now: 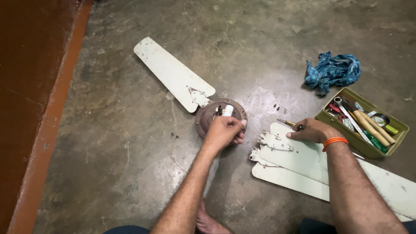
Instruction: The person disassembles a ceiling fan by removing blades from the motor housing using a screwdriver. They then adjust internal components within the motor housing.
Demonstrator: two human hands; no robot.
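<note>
The left hand (225, 130) is pinching closed at the near rim of the fan motor hub (220, 117) on the floor, while the right hand (313, 130), lying well to its right on the stacked loose blades (299, 162), is gripping a screwdriver (291, 124) pointing back toward the hub.

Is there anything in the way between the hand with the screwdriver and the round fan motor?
Nothing visible blocks it. Bare floor lies between the right hand, holding the screwdriver, and the fan motor. The left hand already rests on the motor's near side. The loose fan blades lie beneath the right hand.
</note>
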